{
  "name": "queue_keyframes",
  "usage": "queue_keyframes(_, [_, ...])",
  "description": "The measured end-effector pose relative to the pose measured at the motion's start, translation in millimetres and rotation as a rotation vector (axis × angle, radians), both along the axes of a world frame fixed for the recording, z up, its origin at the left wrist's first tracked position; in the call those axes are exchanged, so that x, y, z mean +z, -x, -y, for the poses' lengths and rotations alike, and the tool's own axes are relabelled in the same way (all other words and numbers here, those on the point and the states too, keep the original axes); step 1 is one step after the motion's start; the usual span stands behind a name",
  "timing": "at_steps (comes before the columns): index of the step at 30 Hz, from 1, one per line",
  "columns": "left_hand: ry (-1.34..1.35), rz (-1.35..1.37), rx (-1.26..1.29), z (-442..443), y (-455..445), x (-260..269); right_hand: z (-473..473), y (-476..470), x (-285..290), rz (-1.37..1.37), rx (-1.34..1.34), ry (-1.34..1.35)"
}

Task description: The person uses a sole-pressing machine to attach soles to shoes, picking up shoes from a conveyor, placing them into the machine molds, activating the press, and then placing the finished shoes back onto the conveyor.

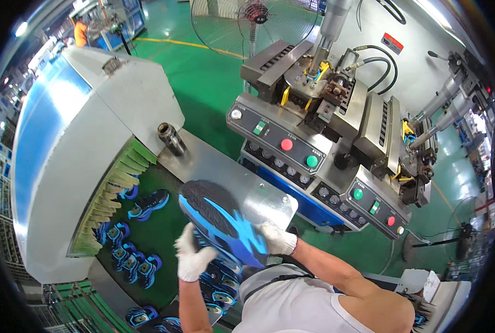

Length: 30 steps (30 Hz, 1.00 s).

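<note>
A black and blue athletic shoe (222, 220) is held in front of me with its patterned outsole turned up, slightly blurred. My right hand (277, 238), in a white knit glove, grips its blue end on the right. At the shoe's left side is my gloved left hand (193, 254), fingers and thumb around the lower edge; the shoe's upper is mostly hidden beneath the sole. A metal shelf (214, 160) runs behind the shoe. To the left, a similar shoe (149, 204) lies on its side on the green conveyor belt (164, 245).
Several shoes (133, 264) sit by the green strip curtain (118, 195) of a grey machine housing (76, 166). More shoes (222, 287) are close to my body. A metal cylinder (172, 139) stands on the shelf. A press machine with button panels (278, 135) stands right; a floor fan (253, 25) is behind.
</note>
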<state>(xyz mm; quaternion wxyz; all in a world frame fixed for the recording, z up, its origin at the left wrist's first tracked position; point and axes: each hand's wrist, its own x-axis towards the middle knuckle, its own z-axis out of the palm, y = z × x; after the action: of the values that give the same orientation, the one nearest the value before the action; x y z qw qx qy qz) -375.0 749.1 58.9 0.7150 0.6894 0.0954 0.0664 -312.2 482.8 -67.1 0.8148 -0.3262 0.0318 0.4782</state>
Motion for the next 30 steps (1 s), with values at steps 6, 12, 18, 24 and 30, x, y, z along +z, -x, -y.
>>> queue_keyframes(6, [-0.31,0.232,-0.139,74,-80,28,70,-22,63,-0.224,-0.109,-0.388])
queue_keyframes(12, [-0.099,0.026,0.059,150,-92,-17,216,-55,101,0.027,-0.464,-0.014])
queue_keyframes(18, [-0.214,-0.101,0.057,205,-126,-53,276,-72,168,0.513,-0.6,-0.273])
queue_keyframes(24, [-0.374,-0.014,-0.07,216,-164,-24,272,-73,162,0.434,-0.808,-0.266])
queue_keyframes(30, [-0.423,-0.046,-0.095,194,-166,-20,269,-63,121,0.286,-0.941,-0.356])
